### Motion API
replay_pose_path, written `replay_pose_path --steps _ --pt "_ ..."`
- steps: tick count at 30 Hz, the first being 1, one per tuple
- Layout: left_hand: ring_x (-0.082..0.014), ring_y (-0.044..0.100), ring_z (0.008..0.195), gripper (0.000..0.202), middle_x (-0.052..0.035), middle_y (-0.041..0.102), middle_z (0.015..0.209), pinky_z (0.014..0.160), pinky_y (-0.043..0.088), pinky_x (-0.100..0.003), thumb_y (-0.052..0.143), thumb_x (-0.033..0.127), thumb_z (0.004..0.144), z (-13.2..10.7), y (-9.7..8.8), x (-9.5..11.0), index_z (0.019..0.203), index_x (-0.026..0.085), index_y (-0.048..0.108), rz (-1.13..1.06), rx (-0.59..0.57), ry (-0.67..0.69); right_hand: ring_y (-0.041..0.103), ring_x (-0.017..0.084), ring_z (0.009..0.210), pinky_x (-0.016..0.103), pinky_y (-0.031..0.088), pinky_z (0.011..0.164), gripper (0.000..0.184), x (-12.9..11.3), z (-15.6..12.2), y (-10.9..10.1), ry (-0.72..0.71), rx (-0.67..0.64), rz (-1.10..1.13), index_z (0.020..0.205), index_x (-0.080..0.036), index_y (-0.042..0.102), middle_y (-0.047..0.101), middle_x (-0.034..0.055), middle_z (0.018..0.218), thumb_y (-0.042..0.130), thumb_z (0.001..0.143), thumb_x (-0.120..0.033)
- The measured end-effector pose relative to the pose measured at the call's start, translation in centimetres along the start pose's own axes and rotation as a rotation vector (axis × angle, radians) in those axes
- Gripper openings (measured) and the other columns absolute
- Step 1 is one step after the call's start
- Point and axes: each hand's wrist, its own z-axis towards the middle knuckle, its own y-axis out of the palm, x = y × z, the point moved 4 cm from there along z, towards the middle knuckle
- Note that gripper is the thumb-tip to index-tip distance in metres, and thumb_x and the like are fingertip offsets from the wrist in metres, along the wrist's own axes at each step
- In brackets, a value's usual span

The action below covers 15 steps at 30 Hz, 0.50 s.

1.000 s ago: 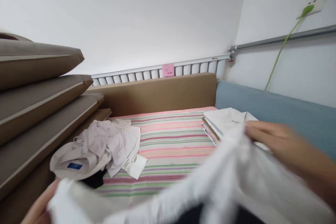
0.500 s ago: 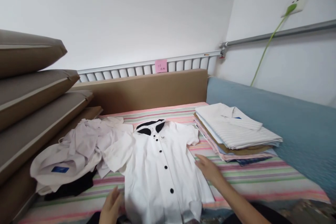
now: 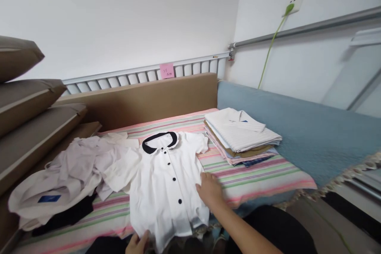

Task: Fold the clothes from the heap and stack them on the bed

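A white short-sleeved shirt (image 3: 163, 190) with a black-trimmed collar and black buttons lies front up, its collar away from me. My right hand (image 3: 210, 190) rests at the shirt's right side edge, fingers stretched out and touching the cloth. Down by the lower left hem is my left hand (image 3: 137, 245), partly cut off by the frame; its visible thumb and finger are apart, close against the hem.
On the left, crumpled pale garments (image 3: 80, 162) touch the shirt's left sleeve, with a black cloth (image 3: 65, 214) beneath. Folded clothes (image 3: 238, 131) form a stack at right. Brown cushions (image 3: 44, 123) rise at far left. A striped sheet (image 3: 253, 178) covers the surface.
The view has swung right. My right hand has come onto the shirt's side edge, and my left hand has moved to the lower hem. The collar now lies rounder and more open.
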Motion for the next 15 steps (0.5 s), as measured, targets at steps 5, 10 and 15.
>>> replay_pose_path --steps 5,10,15 --pt "-0.0342 0.064 0.089 0.03 -0.0073 0.069 0.069 0.073 0.052 -0.038 0.079 0.034 0.046 -0.8 -1.5 1.0 0.066 0.016 0.067 0.077 -0.009 0.106 0.052 0.03 0.11 0.044 0.038 0.093 0.039 1.5 2.6 -0.1 0.096 -0.097 0.411 0.101 -0.012 0.059 0.059 0.0183 0.113 0.041 0.068 -0.002" --pt "-0.0284 0.059 0.1 0.04 -0.0086 0.07 0.092 0.089 0.044 -0.035 0.076 0.044 0.055 -1.3 -3.8 2.4 0.081 0.015 0.07 0.059 0.02 0.243 0.066 0.023 0.085 0.035 0.052 0.074 0.029 6.1 4.2 -2.3 0.108 -0.328 0.76 0.095 -0.018 0.06 0.07 0.0081 0.088 0.049 0.069 -0.017" --pt "-0.0234 0.057 0.056 0.044 -0.0016 0.055 0.047 0.059 0.046 -0.035 0.073 0.057 0.049 -0.8 -3.8 1.3 0.047 0.016 0.057 0.302 -0.147 0.132 0.068 0.024 0.08 0.035 0.053 0.069 0.032 11.8 2.1 -1.4 0.468 -0.429 1.137 0.096 -0.019 0.057 0.071 0.0093 0.082 0.062 0.065 -0.026"
